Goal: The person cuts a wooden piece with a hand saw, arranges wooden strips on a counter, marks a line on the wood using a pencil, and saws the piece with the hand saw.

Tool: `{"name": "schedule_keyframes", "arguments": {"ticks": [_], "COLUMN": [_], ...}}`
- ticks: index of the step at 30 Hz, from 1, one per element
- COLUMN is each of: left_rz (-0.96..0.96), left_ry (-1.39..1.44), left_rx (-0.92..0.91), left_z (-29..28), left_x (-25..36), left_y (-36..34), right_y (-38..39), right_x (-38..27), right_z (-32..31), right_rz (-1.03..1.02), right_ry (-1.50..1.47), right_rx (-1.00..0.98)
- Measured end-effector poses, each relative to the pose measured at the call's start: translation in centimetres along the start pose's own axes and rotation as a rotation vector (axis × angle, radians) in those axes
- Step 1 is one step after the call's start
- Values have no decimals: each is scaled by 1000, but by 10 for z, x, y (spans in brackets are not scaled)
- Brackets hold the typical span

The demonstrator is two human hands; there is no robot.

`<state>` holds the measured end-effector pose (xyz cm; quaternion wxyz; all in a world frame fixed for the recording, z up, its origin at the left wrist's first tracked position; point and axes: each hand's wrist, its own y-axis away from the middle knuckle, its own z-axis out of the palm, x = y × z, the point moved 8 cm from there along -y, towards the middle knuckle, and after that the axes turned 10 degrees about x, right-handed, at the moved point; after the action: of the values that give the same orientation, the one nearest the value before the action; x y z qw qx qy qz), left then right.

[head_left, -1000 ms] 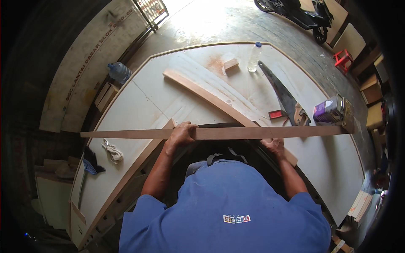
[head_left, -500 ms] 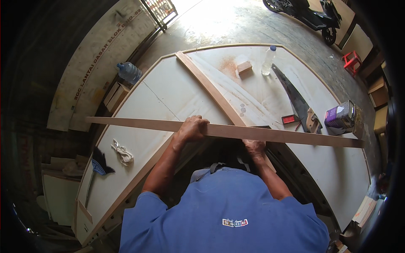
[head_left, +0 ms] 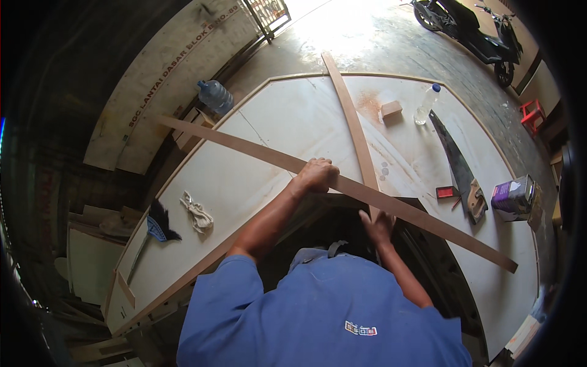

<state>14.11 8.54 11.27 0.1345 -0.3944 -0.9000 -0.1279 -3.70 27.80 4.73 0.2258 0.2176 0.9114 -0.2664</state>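
My left hand [head_left: 317,175] is closed over the middle of a long flat wooden strip [head_left: 244,146]. The strip is raised and slants across the white panel table [head_left: 232,177], its far left end past the table's edge and its right end lower and nearer. A second wooden strip [head_left: 348,110] runs away from me beneath the first and sticks out beyond the far edge. At its near end is my right hand [head_left: 380,227], thumb on one side and fingers on the other. The held strip partly covers those fingers.
On the right lie a handsaw [head_left: 455,162], a small red-and-black object [head_left: 447,192] and a purple can [head_left: 513,197]. Farther back are a water bottle [head_left: 426,105] and a wooden block [head_left: 391,111]. A white cloth bundle [head_left: 197,214] and a black-bristled brush [head_left: 160,225] lie left. The table has a dark opening [head_left: 330,214].
The long strip has turned clockwise, its left end rising and right end dropping in view. The second strip has slid away from me past the far edge. The view has shifted as well.
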Motion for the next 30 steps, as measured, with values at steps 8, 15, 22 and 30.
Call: {"name": "schedule_keyframes", "arguments": {"ticks": [8,15,22,30], "left_rz": [-25,-28,20,-109], "left_ry": [-101,-47,-6,-173], "left_rx": [-57,-150,-209,-273], "left_z": [28,71,76,81], "left_x": [-45,-60,-57,-68], "left_y": [-28,-57,-66,-58], "right_y": [37,9,1,-4], "right_x": [14,104,170,182], "right_z": [-106,-155,-154,-135], "right_rz": [31,154,183,88], "right_ry": [-282,52,444,437], "right_rx": [-232,-45,-113,-106]}}
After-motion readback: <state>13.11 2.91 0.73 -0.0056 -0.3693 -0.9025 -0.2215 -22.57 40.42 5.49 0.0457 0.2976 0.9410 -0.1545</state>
